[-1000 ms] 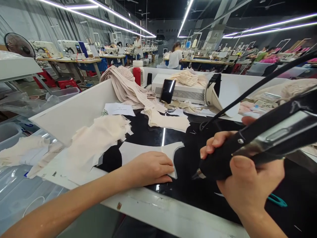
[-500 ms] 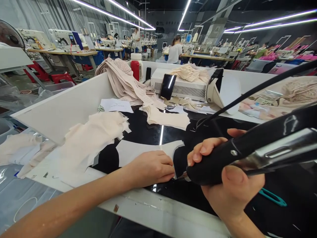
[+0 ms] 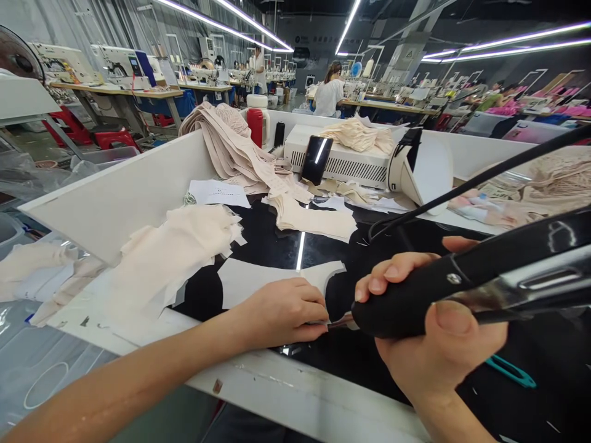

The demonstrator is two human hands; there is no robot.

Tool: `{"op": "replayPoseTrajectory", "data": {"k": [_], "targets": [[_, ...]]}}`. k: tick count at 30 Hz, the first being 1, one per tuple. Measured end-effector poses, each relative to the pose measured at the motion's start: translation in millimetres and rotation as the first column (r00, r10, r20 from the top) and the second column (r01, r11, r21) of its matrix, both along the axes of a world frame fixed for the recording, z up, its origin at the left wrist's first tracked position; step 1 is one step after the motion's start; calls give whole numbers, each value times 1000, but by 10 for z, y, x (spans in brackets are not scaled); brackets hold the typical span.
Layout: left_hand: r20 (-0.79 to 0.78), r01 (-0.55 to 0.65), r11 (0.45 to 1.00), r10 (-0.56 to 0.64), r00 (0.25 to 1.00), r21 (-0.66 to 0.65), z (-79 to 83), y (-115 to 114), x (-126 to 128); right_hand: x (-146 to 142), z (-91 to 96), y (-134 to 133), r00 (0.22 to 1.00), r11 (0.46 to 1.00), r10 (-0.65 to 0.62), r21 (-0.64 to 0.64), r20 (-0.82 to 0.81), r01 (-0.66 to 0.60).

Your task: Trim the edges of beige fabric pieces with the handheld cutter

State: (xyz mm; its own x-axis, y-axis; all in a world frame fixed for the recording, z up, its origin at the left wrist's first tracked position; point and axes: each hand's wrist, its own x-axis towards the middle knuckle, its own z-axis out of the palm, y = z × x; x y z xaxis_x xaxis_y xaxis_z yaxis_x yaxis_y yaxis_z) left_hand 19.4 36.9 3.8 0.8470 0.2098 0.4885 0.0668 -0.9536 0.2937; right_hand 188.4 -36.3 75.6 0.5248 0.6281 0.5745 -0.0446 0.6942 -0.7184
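Note:
A white cut fabric piece (image 3: 258,286) with curved edges lies flat on the black glossy work surface. My left hand (image 3: 289,307) rests over its near right part, with fingers and thumb closed on the edge. In my right hand (image 3: 429,332) is a black hand tool (image 3: 415,301) with a chrome lever along its side, gripped with the fingers wrapped round it. Its narrow metal tip (image 3: 344,321) points left and meets my left fingertips; whether it touches the fabric is hidden there.
Cream fabric pieces (image 3: 175,258) are heaped at left, and a cream stack (image 3: 314,218) lies beyond. A phone (image 3: 316,160) leans on a white vented box (image 3: 355,166). A black cord (image 3: 462,206) crosses at right. A teal tool (image 3: 510,371) lies near my right wrist. White side boards (image 3: 129,197) edge the table.
My right hand and the black tool have shifted slightly right, and more of the tip shows. My left hand stays at the fabric's edge. The whole view has moved slightly.

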Motion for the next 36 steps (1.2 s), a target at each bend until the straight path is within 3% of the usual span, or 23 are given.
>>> {"op": "replayPoseTrajectory", "data": {"k": [14, 26, 36], "targets": [[-18, -9, 1000, 9, 1000, -14, -7, 3, -54, -15, -33, -7, 999, 1000, 16, -5, -33, -16], [-95, 63, 982, -47, 994, 176, 105, 35, -169, -3, -53, -10, 1000, 1000, -10, -28, 28, 11], [-117, 45, 961, -13, 993, 274, 80, 4, -187, -4, -47, -6, 1000, 1000, 26, 5, -4, -26]]}}
